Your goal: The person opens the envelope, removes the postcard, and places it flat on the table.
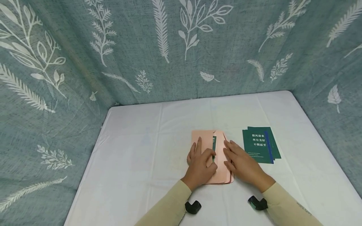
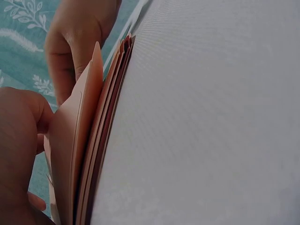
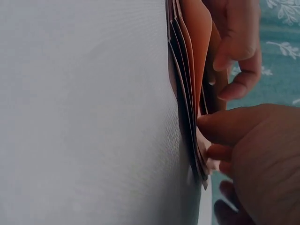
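A stack of pink envelopes (image 1: pixel 204 138) lies on the table, its layered edges showing in both wrist views. Through the opening of the top one, a strip of a green card (image 1: pixel 214 142) with white characters shows. My left hand (image 1: pixel 200 166) rests over the left part of this envelope, index finger bent and thumb apart from it, both tips by the opening. From the other side my right hand (image 1: pixel 244 164) touches the right-hand flap, fingers reaching over it. In the left wrist view the top envelope (image 2: pixel 70 122) stands slightly lifted off those beneath.
Two green cards (image 1: pixel 258 154), overlapping, lie right of the stack; white writing and a blue strip (image 1: pixel 268 146) mark the upper one. A white cloth covers the table (image 1: pixel 133 150). A leaf-patterned curtain (image 1: pixel 130 56) hangs behind and at the sides.
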Demonstrator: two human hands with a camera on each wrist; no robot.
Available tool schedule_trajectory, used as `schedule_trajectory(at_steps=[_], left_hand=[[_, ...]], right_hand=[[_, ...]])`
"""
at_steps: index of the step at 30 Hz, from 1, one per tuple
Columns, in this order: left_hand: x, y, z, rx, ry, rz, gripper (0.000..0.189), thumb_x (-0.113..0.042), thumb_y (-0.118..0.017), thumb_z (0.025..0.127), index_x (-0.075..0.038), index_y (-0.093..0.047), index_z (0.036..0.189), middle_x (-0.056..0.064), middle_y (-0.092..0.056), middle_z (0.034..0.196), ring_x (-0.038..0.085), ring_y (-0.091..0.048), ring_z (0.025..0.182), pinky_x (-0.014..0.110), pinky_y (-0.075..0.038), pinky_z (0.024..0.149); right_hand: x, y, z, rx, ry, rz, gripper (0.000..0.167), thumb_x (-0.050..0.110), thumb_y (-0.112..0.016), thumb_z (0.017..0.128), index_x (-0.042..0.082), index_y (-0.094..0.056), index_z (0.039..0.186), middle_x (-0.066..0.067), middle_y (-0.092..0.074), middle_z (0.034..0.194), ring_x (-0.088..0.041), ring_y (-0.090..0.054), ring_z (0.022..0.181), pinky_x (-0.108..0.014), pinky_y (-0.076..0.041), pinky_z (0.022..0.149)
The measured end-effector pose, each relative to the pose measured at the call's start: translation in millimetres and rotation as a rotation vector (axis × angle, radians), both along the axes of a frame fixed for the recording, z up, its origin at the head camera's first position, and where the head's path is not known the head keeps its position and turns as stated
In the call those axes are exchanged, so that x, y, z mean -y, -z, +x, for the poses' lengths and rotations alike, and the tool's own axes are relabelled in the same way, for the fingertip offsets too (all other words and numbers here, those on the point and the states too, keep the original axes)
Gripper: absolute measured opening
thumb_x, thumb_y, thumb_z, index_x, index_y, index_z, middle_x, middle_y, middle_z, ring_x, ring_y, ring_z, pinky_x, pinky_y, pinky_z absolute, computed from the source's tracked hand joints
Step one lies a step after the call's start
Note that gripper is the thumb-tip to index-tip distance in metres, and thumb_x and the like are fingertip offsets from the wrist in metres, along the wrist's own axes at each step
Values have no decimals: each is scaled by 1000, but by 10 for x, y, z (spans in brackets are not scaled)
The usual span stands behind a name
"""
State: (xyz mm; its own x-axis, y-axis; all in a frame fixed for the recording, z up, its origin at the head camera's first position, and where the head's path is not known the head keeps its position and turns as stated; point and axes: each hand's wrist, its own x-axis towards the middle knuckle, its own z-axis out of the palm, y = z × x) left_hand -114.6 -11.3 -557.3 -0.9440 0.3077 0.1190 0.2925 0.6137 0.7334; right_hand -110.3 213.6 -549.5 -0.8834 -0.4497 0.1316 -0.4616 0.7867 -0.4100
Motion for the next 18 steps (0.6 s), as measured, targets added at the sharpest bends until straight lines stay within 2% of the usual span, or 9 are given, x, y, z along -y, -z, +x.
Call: schedule_trajectory(at_steps=[3, 9, 13, 18], left_hand=[[0, -6, -3, 10, 2, 8, 34, -18, -58, 89, -22, -72, 119, 20, -9, 180, 50, -5, 161, 78, -7, 117], [0, 3, -11, 24, -5, 4, 44, -19, -56, 88, -22, -72, 129, 19, -7, 180, 48, -4, 161, 77, -7, 117], [-3, 10, -14, 27, -7, 0, 43, -20, -57, 89, -23, -72, 130, 18, -7, 180, 47, -4, 162, 77, -8, 117], [3, 8, -12, 31, -4, 5, 42, -20, -57, 91, -24, -71, 130, 18, -7, 180, 47, -3, 162, 77, -8, 117]], right_hand=[[15, -3, -35, 6, -26, -44, 54, 15, -74, 105, -6, -59, 152, -19, -45, 167, -40, -40, 154, -56, -40, 117], [46, 12, -114, 83, -25, -128, 55, 11, -70, 105, -6, -56, 155, -20, -48, 165, -41, -39, 154, -59, -36, 119], [71, 27, -171, 103, -20, -132, 57, 22, -69, 109, -3, -54, 157, -18, -49, 164, -42, -37, 155, -60, -33, 121], [108, 41, -258, 106, -8, -151, 70, 43, -69, 108, 2, -51, 161, -18, -48, 165, -42, -37, 155, -66, -30, 121]])
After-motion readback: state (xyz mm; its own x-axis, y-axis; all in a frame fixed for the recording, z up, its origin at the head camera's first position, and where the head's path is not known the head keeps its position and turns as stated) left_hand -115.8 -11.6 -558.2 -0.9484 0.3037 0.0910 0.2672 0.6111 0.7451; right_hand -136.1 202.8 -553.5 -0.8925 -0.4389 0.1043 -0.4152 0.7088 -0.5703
